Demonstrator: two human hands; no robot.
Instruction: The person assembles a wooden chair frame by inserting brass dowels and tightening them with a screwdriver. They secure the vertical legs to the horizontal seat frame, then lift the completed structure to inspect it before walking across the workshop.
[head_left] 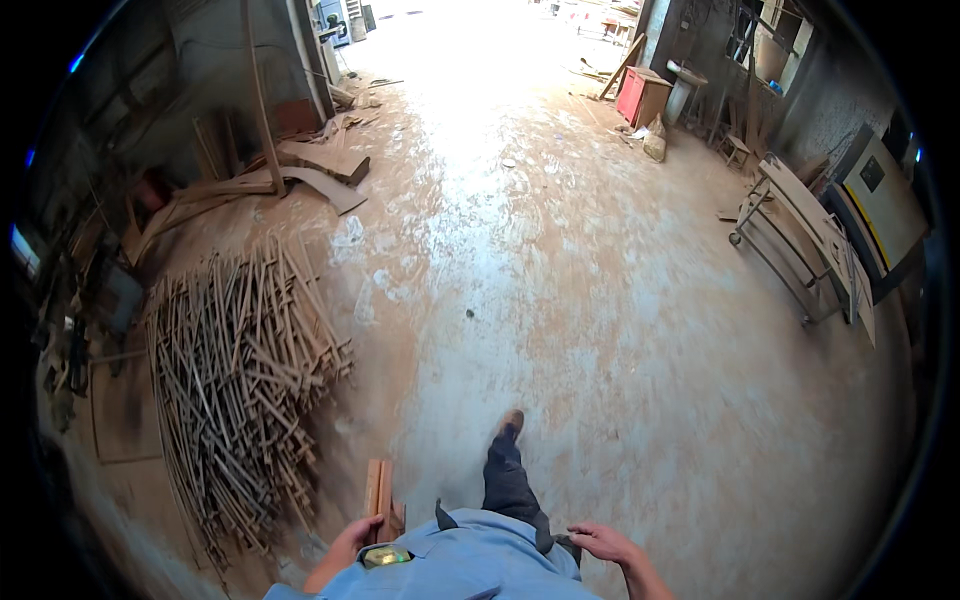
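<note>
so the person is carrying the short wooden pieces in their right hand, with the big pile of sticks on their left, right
Not quite: the head view shows the short wooden pieces in the left hand. The right hand is empty and open. The big pile of sticks is indeed on their left.

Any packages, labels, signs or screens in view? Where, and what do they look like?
Pale machine cabinet, far right: boxy, with a small dark square panel and a yellow diagonal stripe.
Tan sack, far floor beside the red box: slumped, plain.
No signs or lit screens that I can make out.
</note>
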